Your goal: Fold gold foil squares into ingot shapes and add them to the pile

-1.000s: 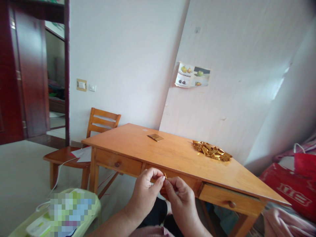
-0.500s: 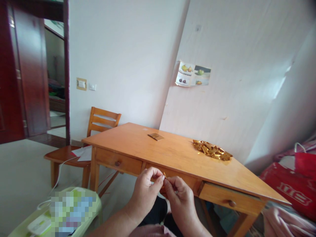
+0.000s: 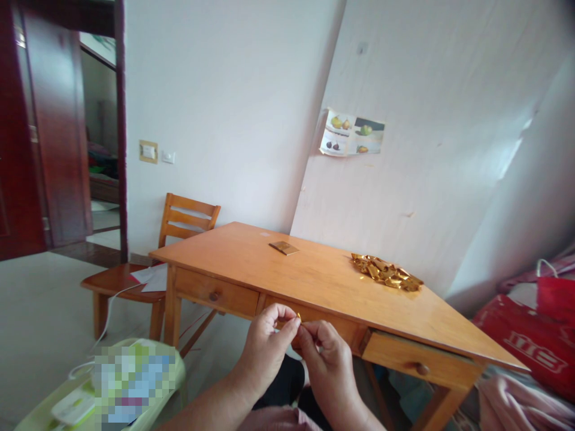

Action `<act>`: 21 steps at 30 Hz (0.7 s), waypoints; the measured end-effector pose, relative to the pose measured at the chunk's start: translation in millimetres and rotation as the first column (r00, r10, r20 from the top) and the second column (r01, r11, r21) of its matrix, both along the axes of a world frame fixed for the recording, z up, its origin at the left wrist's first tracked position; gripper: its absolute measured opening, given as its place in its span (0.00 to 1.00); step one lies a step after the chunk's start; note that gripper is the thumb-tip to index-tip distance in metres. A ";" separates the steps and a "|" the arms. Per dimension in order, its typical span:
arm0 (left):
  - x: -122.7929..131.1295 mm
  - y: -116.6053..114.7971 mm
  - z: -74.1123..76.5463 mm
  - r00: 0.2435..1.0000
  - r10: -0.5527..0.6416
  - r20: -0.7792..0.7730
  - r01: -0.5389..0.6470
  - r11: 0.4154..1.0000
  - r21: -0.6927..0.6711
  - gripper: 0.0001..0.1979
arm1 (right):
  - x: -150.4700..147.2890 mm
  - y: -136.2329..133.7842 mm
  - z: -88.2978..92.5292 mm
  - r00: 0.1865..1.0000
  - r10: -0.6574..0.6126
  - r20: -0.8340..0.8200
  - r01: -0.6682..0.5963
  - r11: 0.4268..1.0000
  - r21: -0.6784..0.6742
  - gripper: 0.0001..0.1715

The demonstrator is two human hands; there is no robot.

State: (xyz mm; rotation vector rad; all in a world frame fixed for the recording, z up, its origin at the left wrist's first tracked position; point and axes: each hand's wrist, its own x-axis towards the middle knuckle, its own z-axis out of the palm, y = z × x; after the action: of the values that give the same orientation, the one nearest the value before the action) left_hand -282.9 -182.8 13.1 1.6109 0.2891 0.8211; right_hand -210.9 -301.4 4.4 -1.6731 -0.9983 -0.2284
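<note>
And here are your two hands, close together above your lap, just before the table (image 3: 233, 251). Your left hand (image 3: 266, 340) has thumb and finger pinched on a sliver of gold paper (image 3: 299, 316); your right hand (image 3: 330, 352) nips it from the other side, most of it hidden by your fingers. It looks feather-light, thin and slick, likely quick to crease or tear, so fingertips at its edges suit it best. Beyond lies a gold heap (image 3: 387, 274), well apart.
</note>
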 end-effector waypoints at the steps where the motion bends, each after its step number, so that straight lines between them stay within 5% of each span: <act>1: 0.1 -0.2 0.5 1.000 -0.006 0.000 0.006 1.000 -0.013 0.12 | -0.2 -0.2 0.2 1.000 -0.001 0.013 0.001 1.000 -0.002 0.16; 21: -6.1 -4.8 9.8 0.977 -0.210 0.044 0.214 0.944 -0.251 0.13 | 0.0 -2.3 -2.4 0.999 0.021 0.032 -0.020 0.999 -0.035 0.16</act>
State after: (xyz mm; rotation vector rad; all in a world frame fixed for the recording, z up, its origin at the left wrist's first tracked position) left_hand -289.0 -187.6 22.9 1.3652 0.1960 0.6055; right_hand -210.8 -303.6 2.1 -1.6946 -1.0490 -0.2263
